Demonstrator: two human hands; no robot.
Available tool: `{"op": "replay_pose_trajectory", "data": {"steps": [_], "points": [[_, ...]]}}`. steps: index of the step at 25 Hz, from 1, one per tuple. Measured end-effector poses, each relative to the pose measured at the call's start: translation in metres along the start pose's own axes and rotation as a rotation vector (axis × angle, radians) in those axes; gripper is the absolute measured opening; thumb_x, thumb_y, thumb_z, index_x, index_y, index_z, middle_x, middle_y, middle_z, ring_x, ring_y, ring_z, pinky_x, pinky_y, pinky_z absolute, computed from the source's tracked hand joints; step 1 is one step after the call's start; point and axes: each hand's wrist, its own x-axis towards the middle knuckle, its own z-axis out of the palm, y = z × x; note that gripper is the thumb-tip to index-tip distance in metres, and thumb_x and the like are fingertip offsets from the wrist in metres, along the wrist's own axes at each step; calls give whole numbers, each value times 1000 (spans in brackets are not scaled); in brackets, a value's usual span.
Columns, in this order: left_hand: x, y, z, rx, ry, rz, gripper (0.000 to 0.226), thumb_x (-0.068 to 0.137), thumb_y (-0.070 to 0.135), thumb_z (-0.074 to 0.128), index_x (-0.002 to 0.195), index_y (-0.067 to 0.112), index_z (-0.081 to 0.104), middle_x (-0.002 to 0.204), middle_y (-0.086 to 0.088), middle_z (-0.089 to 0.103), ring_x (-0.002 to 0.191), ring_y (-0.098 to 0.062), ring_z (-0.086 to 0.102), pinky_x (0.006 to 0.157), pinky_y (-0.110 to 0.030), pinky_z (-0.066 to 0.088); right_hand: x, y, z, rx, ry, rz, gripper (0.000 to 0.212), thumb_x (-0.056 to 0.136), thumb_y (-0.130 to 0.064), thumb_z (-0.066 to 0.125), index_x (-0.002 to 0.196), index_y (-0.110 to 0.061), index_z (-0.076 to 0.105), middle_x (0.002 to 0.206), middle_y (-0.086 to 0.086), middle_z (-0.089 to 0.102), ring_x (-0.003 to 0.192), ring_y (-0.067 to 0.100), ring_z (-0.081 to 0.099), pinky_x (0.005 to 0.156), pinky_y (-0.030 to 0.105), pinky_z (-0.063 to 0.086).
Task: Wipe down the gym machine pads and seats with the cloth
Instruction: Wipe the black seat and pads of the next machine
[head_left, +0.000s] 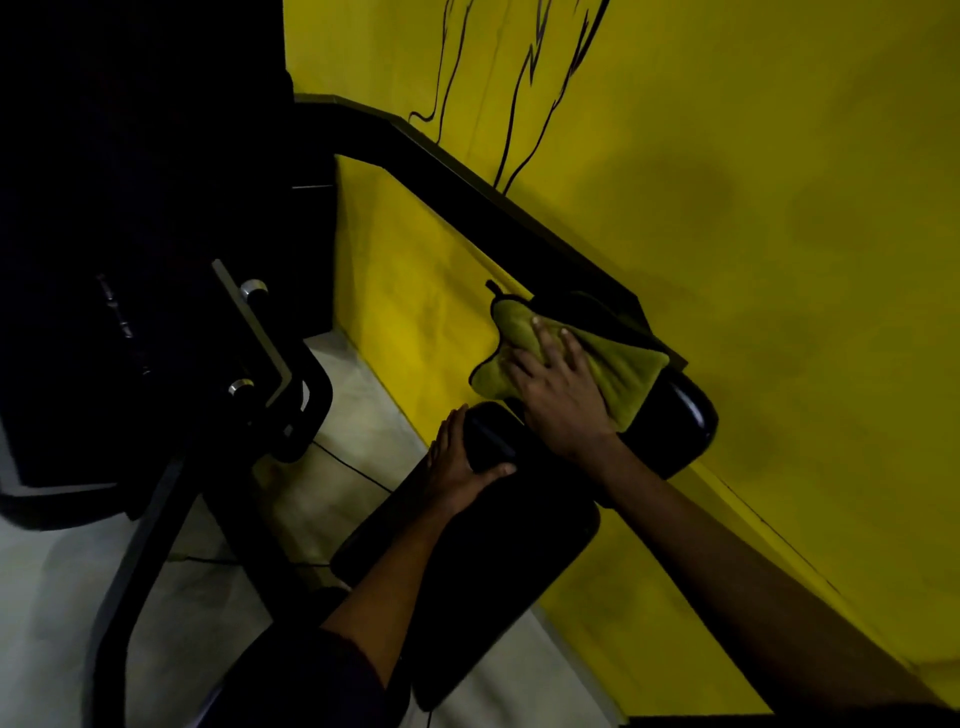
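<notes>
Here, right hand (556, 395) presses cloth (623, 374) flat-fingered on pad (685, 415) beside wall (779, 208); left hand (457, 462) grips seat (493, 571) edge.

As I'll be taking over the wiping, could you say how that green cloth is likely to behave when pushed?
Probably floppy: the green cloth drapes over the black pad, edges curling. Its plush pile likely grips, so the right hand pressing flat should drag it along.

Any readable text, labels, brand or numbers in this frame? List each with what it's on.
None readable.
Green cloth, upper pad, long pad: no lettering visible.
Machine frame: too dark to tell whether it carries a label.
Yellow wall: only thin black lines, not letters.
</notes>
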Motion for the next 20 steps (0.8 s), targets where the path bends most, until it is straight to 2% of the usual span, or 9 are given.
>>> {"op": "replay_pose_trajectory", "data": {"steps": [3,7,10,12,14,17,20], "points": [[-1,-10,-1,-11,-28,-75,127,50,81,72,152,42,6,162,9,13,148,-22,20,115,-52,28,9,-7,2,-20,-26,19,51,88,-31,62,137,-14,56,148,4,50,153,40,12,120,58,5],[0,-18,-1,-25,-10,-55,125,47,80,72,151,44,11,158,7,23,144,-23,28,111,-51,34,23,-25,14,-59,-85,-69,44,95,-31,51,136,-16,57,148,4,48,153,42,7,118,59,-8],[1,-24,-6,-68,-76,-42,128,49,77,75,153,40,11,159,4,20,144,-23,28,109,-48,38,-4,-16,24,-72,-41,-139,49,94,-30,41,138,-17,57,145,1,52,153,38,13,120,56,0],[4,-30,-10,-74,-107,-13,127,52,73,78,155,36,12,160,3,21,144,-24,29,108,-47,39,-28,-10,29,-64,-7,-152,51,94,-29,42,142,-18,55,145,-1,52,153,36,14,120,55,3],[5,-35,-12,-48,-115,6,122,59,66,82,155,34,14,159,1,24,144,-25,30,108,-45,38,-51,-8,34,-53,-5,-131,51,94,-26,44,144,-18,53,149,0,49,153,36,14,121,54,3],[4,-32,-15,-26,-108,-10,116,65,54,85,155,31,17,158,1,28,142,-26,33,107,-41,37,-81,-2,35,-82,25,-122,50,94,-25,35,138,-17,59,147,1,52,152,36,19,121,53,9],[5,-32,-18,10,-144,-23,118,62,63,82,155,33,15,158,2,29,140,-30,36,109,-47,37,-90,-2,34,-87,34,-118,50,92,-25,37,134,-16,62,144,3,54,150,37,24,119,54,13]]}}
